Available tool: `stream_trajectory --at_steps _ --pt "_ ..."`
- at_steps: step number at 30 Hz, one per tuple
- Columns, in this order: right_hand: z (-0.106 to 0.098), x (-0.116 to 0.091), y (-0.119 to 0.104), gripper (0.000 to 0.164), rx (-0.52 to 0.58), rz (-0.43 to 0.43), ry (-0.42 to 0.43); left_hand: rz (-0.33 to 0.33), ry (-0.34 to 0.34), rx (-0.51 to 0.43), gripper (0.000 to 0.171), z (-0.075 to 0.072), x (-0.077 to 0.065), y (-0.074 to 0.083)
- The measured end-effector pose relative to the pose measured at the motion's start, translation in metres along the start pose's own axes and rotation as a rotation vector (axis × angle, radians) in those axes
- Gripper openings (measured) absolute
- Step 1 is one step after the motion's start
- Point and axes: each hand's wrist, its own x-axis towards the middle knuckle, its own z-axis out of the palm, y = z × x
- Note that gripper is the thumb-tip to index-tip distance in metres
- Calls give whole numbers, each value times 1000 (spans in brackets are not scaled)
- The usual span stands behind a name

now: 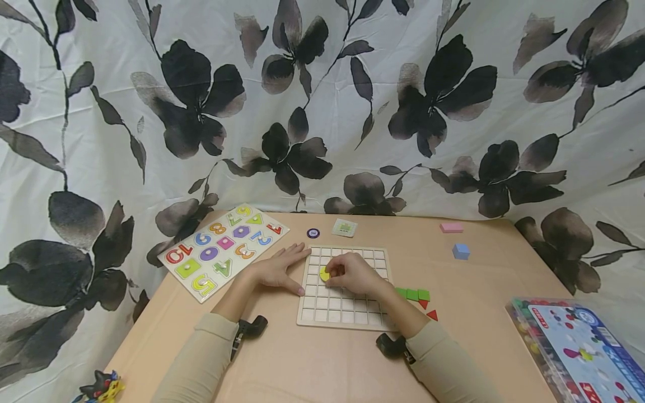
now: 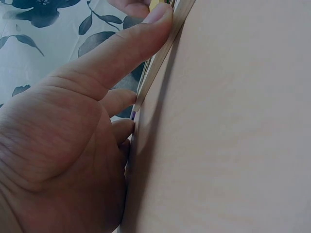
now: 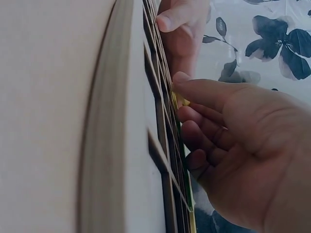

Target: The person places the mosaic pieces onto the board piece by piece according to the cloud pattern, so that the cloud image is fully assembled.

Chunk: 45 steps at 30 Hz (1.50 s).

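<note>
A pale grid board (image 1: 322,318) with raised lines between its squares lies in the middle of the table. Over its left half, my right hand (image 1: 356,273) pinches a small yellow piece (image 1: 324,274) between thumb and fingertips, close over the squares. Most of that piece's right side is hidden by the fingers. My left hand (image 1: 277,272) lies spread at the board's left edge; in the left wrist view its thumb (image 2: 131,48) reaches along that edge. Several green squares (image 1: 412,294) and two red triangles (image 1: 432,314) lie right of the board, partly behind the right forearm.
A board of coloured numbers and shapes (image 1: 234,257) lies at left. Behind the grid are a dark round piece (image 1: 313,233) and a small card (image 1: 345,227). Farther right sit a pink block (image 1: 451,228), a blue cube (image 1: 461,251) and a plastic box (image 1: 569,341). Small figures (image 1: 103,387) stand front left.
</note>
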Motion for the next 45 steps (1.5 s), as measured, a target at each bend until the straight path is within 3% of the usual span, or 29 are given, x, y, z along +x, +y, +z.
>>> stream_trajectory --at_steps 11,31,45 --pt "3 -1 -2 20 -84 -25 7 -1 0 -7 115 0 0 1" --pt "0 -5 -7 13 -106 12 6 3 4 4 115 1 1 -1" --pt "-45 -26 -17 24 -48 -36 84 -3 2 0 116 0 0 0"
